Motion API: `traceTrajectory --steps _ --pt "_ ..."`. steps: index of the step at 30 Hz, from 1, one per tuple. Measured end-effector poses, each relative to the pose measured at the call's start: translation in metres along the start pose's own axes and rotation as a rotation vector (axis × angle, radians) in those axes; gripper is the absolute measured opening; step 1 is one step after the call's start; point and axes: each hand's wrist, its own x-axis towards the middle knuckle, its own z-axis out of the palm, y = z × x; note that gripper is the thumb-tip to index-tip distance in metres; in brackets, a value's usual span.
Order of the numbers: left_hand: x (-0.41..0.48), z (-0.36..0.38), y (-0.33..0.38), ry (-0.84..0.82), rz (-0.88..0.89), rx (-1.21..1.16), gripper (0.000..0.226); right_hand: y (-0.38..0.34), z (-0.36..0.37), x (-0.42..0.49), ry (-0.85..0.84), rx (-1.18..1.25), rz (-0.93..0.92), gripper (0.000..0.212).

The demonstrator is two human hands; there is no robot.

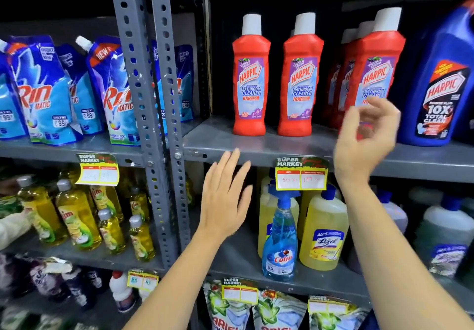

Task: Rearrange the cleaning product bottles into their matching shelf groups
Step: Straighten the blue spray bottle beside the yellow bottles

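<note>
Red Harpic bathroom cleaner bottles stand on the upper grey shelf (256,145): one (250,78) at the left, a second (300,78) beside it, and a cluster (372,73) farther right. A big blue Harpic bottle (441,86) stands at the right edge. My right hand (364,140) hovers in front of the cluster's base, fingers loosely curled, holding nothing. My left hand (225,196) is flat with fingers apart, in front of the shelf's front edge, empty. Below, a blue Colin spray bottle (280,240) stands beside yellow Lizol bottles (323,234).
Grey perforated uprights (154,99) divide the racks. Blue Rin pouches (51,91) fill the upper left shelf, yellow Vim bottles (77,219) the one below. Ariel pouches (279,314) sit at the bottom. Pale bottles with blue caps (441,234) stand lower right. Price tags (301,173) hang on shelf edges.
</note>
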Motion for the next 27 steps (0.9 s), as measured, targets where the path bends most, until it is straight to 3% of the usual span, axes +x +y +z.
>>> traceTrajectory --steps 3,7,11,15,22,27 --pt "-0.074 0.016 -0.009 -0.178 -0.08 -0.018 0.04 0.003 -0.048 -0.061 -0.101 0.024 -0.014 0.023" --pt "-0.181 0.04 -0.025 -0.622 -0.204 0.058 0.049 0.057 -0.101 -0.141 -0.431 -0.29 0.357 0.021" --pt "-0.236 0.05 -0.036 -0.971 -0.284 0.161 0.063 0.101 -0.127 -0.179 -0.828 -0.575 0.61 0.059" --pt "-0.247 0.061 -0.044 -1.061 -0.262 0.177 0.063 0.121 -0.128 -0.192 -1.105 -0.531 0.766 0.079" --pt "-0.255 0.071 -0.048 -1.067 -0.24 0.165 0.065 0.132 -0.123 -0.209 -1.109 -0.57 0.793 0.083" --pt "-0.254 0.07 -0.048 -1.079 -0.233 0.155 0.066 0.123 -0.105 -0.225 -1.119 -0.639 0.703 0.083"
